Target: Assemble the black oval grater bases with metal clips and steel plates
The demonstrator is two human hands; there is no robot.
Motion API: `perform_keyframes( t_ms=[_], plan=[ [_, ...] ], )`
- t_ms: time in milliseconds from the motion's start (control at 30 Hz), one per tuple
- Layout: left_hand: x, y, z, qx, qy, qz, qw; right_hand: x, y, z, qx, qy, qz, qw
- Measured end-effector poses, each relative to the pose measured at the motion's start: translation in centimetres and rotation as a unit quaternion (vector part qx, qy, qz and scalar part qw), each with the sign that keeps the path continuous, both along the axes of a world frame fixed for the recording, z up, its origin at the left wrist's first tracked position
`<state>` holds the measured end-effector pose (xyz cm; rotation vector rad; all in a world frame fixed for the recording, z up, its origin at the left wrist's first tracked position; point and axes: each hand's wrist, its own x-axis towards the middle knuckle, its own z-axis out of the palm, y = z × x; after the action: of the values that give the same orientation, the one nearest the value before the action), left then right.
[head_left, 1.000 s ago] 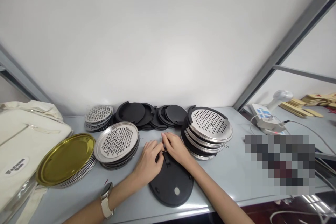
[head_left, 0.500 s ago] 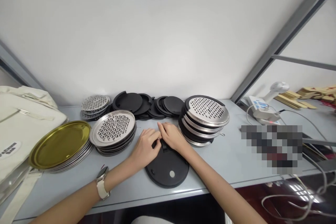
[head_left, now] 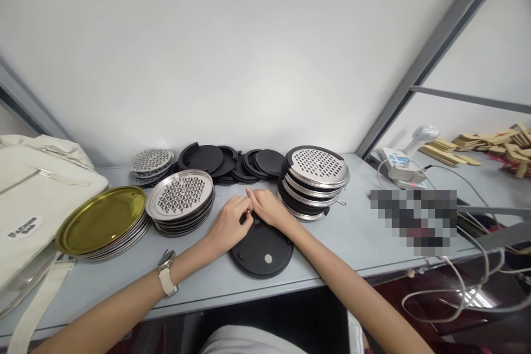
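Touching black disc (head_left: pixel 256 249) with left hand (head_left: pixel 230 220) and right hand (head_left: pixel 267 207), near desk's (head_left: pixel 207 282) front edge; cannot tell whether gripping anything; seemingly unfinished at far rim.

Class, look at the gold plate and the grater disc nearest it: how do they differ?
The gold plate has a smooth, solid face; the grater disc has a patch of raised-edged holes.
The gold plate is yellow-gold, the grater disc silver.
The gold plate looks wider than the grater disc.
Both are round and rimmed.
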<state>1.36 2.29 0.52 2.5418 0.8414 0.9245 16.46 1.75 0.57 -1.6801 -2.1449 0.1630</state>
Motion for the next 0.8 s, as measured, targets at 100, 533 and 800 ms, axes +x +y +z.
perform_keyframes(
  t_ms=[100, 533, 800],
  plan=[
    [0.0, 0.03, -0.06, 0.002, 0.005, 0.0, 1.0, 0.0, -0.04, 0.07, 0.003, 0.008, 0.002, 1.0],
    [-0.07, 0.44, -0.55, -0.021, -0.024, 0.0, 0.999, 0.03, 0.21, -0.19, -0.002, 0.03, 0.0, 1.0],
    [-0.1, 0.48, -0.25, -0.008, -0.013, -0.003, 1.0, 0.19, 0.44, -0.24, -0.013, 0.038, 0.026, 0.999]
  ],
)
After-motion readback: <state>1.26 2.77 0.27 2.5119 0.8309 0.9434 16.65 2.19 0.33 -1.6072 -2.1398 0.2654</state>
